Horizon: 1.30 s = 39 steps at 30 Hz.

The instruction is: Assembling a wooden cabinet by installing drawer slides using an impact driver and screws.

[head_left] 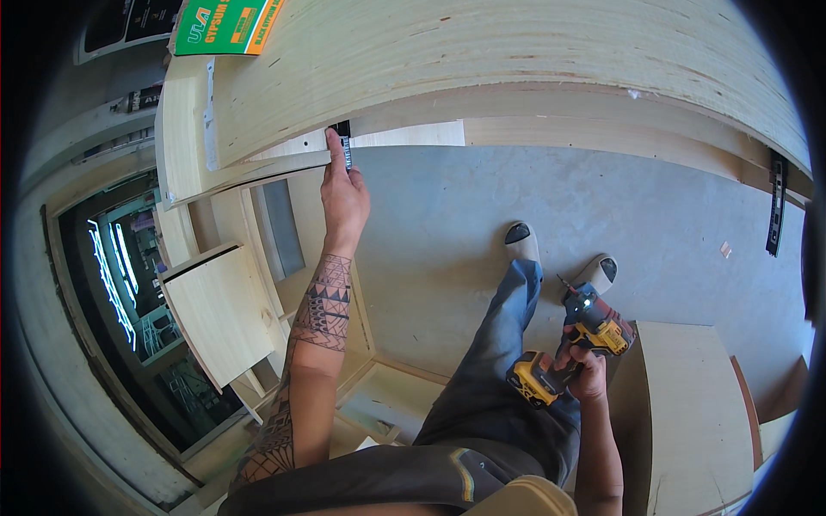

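My left hand (346, 205) reaches forward to the underside of the wooden cabinet (482, 64). Its index finger lies along a short black drawer slide (343, 131), with the thumb at the other side, so the hand is closed on it. Low at the right, my right hand (588, 376) is wrapped round the handle of a yellow and black cordless drill (609, 334). The drill's light is lit and its thin bit points forward and left, away from the cabinet. A second black drawer slide (777, 205) sticks out from the cabinet's right end.
A green and orange box (225, 27) stands on the cabinet's far left. A pale wooden door panel (219, 314) and open framing are at the left. A light wooden box (688, 408) stands right of my legs. Underneath is grey floor (430, 249).
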Motion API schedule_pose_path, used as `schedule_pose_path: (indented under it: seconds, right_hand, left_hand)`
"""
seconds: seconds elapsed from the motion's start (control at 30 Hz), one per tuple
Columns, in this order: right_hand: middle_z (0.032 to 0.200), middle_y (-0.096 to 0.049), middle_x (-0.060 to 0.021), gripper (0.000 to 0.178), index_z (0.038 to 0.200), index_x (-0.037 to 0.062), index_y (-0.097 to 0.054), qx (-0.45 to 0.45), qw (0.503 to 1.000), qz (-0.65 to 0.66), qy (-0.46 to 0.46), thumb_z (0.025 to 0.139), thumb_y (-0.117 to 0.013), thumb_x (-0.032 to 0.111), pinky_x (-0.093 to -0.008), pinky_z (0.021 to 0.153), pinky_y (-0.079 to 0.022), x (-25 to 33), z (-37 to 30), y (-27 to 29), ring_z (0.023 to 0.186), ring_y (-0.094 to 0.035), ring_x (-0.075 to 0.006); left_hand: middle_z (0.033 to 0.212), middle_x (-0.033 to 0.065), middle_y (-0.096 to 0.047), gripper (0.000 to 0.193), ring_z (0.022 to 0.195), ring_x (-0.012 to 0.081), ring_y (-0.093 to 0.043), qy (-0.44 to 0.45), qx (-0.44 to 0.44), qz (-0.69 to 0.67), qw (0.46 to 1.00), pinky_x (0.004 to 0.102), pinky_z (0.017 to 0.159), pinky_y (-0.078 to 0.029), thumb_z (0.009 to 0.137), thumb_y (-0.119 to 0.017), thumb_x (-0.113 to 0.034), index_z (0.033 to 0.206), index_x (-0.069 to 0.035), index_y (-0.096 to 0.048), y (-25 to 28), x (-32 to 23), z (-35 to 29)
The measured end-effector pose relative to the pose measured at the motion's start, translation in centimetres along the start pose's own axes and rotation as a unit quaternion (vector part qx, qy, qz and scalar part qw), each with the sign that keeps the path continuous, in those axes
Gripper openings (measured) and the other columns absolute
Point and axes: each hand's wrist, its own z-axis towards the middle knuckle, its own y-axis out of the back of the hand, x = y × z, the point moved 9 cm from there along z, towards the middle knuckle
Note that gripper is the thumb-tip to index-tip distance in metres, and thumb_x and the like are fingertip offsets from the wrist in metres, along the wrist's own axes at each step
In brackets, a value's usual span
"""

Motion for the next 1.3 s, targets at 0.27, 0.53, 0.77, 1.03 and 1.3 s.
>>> schedule_pose_path:
  seconds: [0.27, 0.53, 0.77, 1.03, 1.3]
  right_hand:
    - [0.068, -0.062, -0.0089, 0.049, 0.125, -0.0016, -0.059, -0.004, 1.0, -0.003, -0.003, 0.08, -0.069, 0.016, -0.0324, 0.065, -0.053, -0.3, 0.0, 0.3, 0.061, -0.061, -0.0202]
    - [0.071, -0.061, -0.0087, 0.049, 0.125, -0.0032, -0.058, -0.013, 0.999, 0.018, -0.025, 0.079, -0.065, 0.011, -0.0335, 0.066, -0.054, -0.7, 0.1, 0.3, 0.062, -0.062, -0.0202]
    - [0.072, -0.06, -0.0072, 0.049, 0.125, -0.0014, -0.059, -0.009, 1.0, 0.01, -0.019, 0.079, -0.068, 0.013, -0.0342, 0.065, -0.054, -0.6, 0.2, 0.0, 0.062, -0.061, -0.0191]
    - [0.072, -0.06, -0.0075, 0.05, 0.125, -0.0018, -0.059, -0.011, 1.0, 0.013, -0.024, 0.078, -0.068, 0.013, -0.0345, 0.064, -0.054, -0.2, 0.5, -0.2, 0.062, -0.06, -0.0192]
    - [0.071, -0.059, -0.0074, 0.051, 0.125, -0.0011, -0.058, -0.014, 1.0, 0.003, -0.026, 0.078, -0.069, 0.015, -0.0345, 0.064, -0.053, 0.0, 0.8, -0.8, 0.061, -0.06, -0.0188]
  left_hand:
    - [0.131, 0.0297, -0.064, 0.082, 0.112, 0.0424, -0.068, 0.004, 0.002, 0.0, 1.0, 0.0421, 0.097, -0.054, 0.1, -0.054, -0.003, 0.167, -0.023, -0.012, 0.1, 0.0, 0.0]
    - [0.134, 0.029, -0.063, 0.082, 0.108, 0.0412, -0.069, 0.007, 0.004, 0.001, 1.0, 0.0414, 0.095, -0.054, 0.099, -0.054, -0.003, 0.168, -0.022, -0.012, 0.1, -0.3, 0.0]
    - [0.126, 0.0298, -0.064, 0.083, 0.105, 0.0426, -0.069, 0.012, 0.015, -0.002, 1.0, 0.045, 0.094, -0.054, 0.1, -0.053, -0.004, 0.168, -0.023, -0.009, 0.3, -0.3, 0.0]
    - [0.101, 0.0204, -0.074, 0.093, 0.086, 0.0356, -0.073, 0.043, 0.016, 0.002, 0.999, 0.0441, 0.08, -0.058, 0.1, -0.057, -0.008, 0.167, -0.024, 0.006, 0.8, -0.1, -0.4]
    - [0.124, 0.0327, -0.065, 0.094, 0.107, 0.0462, -0.07, 0.08, 0.062, -0.008, 0.995, 0.0507, 0.092, -0.055, 0.101, -0.057, -0.008, 0.165, -0.02, 0.012, 0.9, -0.9, -0.9]
